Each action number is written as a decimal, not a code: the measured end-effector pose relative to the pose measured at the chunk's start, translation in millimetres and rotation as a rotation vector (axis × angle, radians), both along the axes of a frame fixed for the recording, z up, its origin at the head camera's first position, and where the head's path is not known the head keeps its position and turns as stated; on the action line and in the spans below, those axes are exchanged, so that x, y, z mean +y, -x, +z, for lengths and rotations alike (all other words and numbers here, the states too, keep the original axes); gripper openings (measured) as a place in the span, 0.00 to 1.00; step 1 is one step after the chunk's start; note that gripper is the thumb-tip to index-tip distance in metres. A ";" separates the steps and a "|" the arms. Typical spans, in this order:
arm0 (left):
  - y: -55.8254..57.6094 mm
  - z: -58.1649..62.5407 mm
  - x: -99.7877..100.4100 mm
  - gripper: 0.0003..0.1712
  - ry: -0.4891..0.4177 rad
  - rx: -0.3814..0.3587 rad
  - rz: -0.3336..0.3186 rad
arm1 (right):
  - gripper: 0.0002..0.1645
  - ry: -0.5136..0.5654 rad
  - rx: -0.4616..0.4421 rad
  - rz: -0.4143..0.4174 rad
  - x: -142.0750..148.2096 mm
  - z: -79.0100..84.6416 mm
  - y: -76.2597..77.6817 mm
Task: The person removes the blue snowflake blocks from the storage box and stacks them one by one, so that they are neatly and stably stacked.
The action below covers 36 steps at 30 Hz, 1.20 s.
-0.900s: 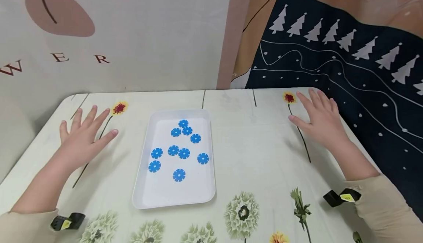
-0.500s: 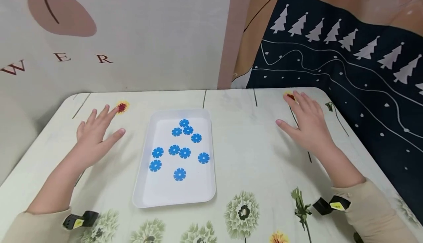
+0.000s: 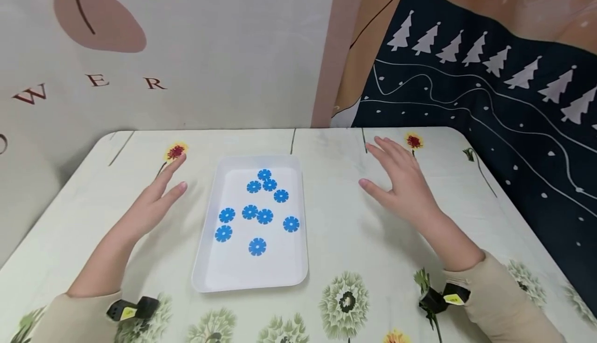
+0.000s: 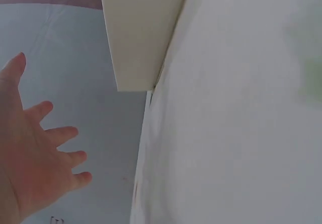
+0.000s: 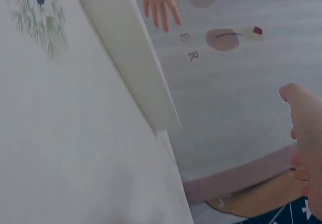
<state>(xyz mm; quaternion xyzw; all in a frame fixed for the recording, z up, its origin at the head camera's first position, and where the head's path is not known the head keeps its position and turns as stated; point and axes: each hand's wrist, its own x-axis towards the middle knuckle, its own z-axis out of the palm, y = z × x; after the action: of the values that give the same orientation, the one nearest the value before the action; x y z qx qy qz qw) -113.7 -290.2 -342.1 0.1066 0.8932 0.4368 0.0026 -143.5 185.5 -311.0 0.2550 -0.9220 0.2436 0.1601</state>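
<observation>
A shallow white tray [image 3: 228, 275] lies on the table with several blue notched discs, like plastic snowflake pieces, scattered flat inside; one disc [image 3: 257, 246] sits alone toward the near end. To the tray's left my left hand [image 3: 151, 205] hovers above the cloth, fingers extended and nothing in it; the left wrist view shows its spread fingers and bare palm [image 4: 37, 158]. My right hand [image 3: 403, 185] is raised to the right of the tray, fingers straight, thumb apart, holding nothing. In the right wrist view, the tray's outer wall [image 5: 126, 48] is seen side-on.
A flower-printed cloth covers the table [image 3: 354, 239]. Behind the far edge hangs a pale printed curtain [image 3: 233, 47], and a dark cloth with white trees [image 3: 466, 94] hangs at the right. Black wrist cameras [image 3: 132, 309] sit on both sleeves.
Both hands have moved inward toward the tray, the left hand to the right and the right hand to the left. The discs and tray keep their places, while the view shifts slightly.
</observation>
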 end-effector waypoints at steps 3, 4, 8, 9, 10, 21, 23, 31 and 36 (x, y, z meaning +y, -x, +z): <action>1.3 -5.3 4.8 0.36 -0.050 -0.020 -0.020 | 0.39 0.039 -0.001 0.045 -12.3 -1.1 -1.5; 1.8 -7.5 6.1 0.36 -0.063 -0.028 -0.031 | 0.39 0.049 -0.005 0.059 -16.4 -1.3 -2.0; 2.9 -16.7 9.2 0.36 -0.100 -0.070 -0.068 | 0.40 0.079 -0.020 0.106 -33.6 -2.5 -4.4; 2.8 -18.7 9.7 0.36 -0.108 -0.079 -0.079 | 0.40 0.085 -0.021 0.117 -37.9 -3.0 -4.7; 2.8 -20.8 10.1 0.36 -0.117 -0.088 -0.090 | 0.40 0.091 -0.023 0.129 -41.9 -3.3 -5.2; 2.9 -34.8 10.9 0.37 -0.179 -0.104 -0.207 | 0.37 0.153 -0.033 0.258 -78.9 -7.0 -4.9; 3.0 -36.2 11.1 0.38 -0.186 -0.116 -0.206 | 0.37 0.150 -0.046 0.279 -86.3 -8.2 -4.9; 5.9 -42.6 9.5 0.44 -0.167 -0.168 -0.180 | 0.36 0.105 -0.119 0.372 -115.4 -11.8 -7.9; 5.0 -44.0 9.4 0.45 -0.148 -0.166 -0.182 | 0.35 0.069 -0.193 0.400 -131.9 -13.4 -10.1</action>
<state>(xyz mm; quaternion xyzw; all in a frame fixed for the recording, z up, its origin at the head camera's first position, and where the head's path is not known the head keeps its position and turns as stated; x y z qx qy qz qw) -118.8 -280.8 -386.1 0.1505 0.8419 0.5067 0.1083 -133.4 53.6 -324.5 0.4024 -0.8554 0.3250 0.0282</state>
